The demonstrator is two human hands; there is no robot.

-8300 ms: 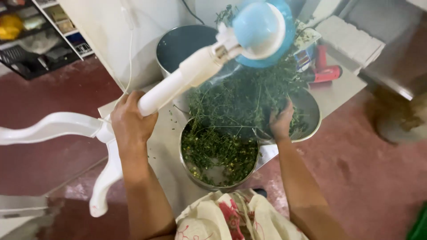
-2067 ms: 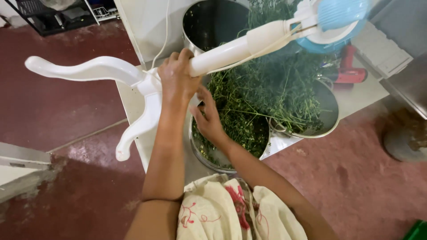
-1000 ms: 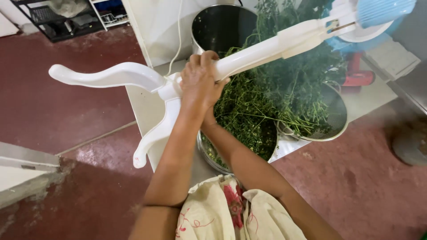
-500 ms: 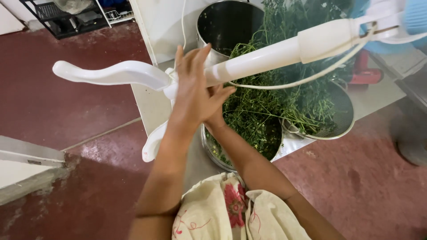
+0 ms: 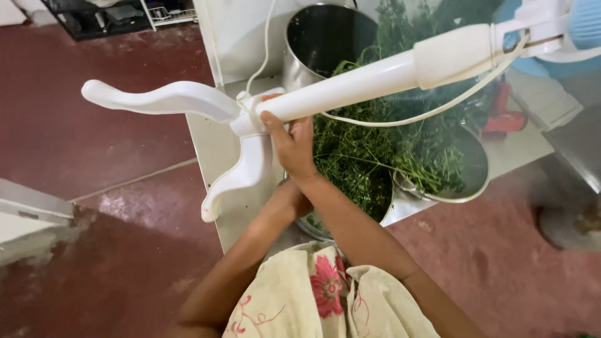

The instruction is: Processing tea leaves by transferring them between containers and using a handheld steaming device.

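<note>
White fan stand pole (image 5: pixel 375 78) laid tilted across the frame, running from upper right down to centre-left, w/ two curved white base legs (image 5: pixel 163 99) splaying off its lower end, one left, one down. Thin white cord (image 5: pixel 432 107) looped under the pole, tied at the thicker collar near top right. Blue fan head (image 5: pixel 585 28) just visible at the right edge, mostly cut off.

Right hand (image 5: pixel 293 145) reaching up under the pole at the leg joint, fingers curled around the pole's lower end, thumb side against it. Left hand (image 5: pixel 294 199) mostly hidden beneath the right wrist; can't tell whether spread or closed, nor what it touches.

Containers, all on a pale counter (image 5: pixel 216 147):
- Steel bowl (image 5: pixel 341 216) nearest the body, rim partly covered by the arms, filled w/ chopped green leaves.
- Second steel bowl (image 5: pixel 469 181) to its right, touching or nearly so; holds leafy green stalks heaped well above the rim, spilling over twd the first bowl.
- Tall steel pot (image 5: pixel 325 40) behind, dark inside; a few green bits on the inner wall, contents otherwise unclear.

Red object (image 5: pixel 504 119) by the far bowl, blurred. Dark red floor (image 5: pixel 94 219) left and right of the counter. Cream floral cloth (image 5: pixel 319 300) at bottom centre.
</note>
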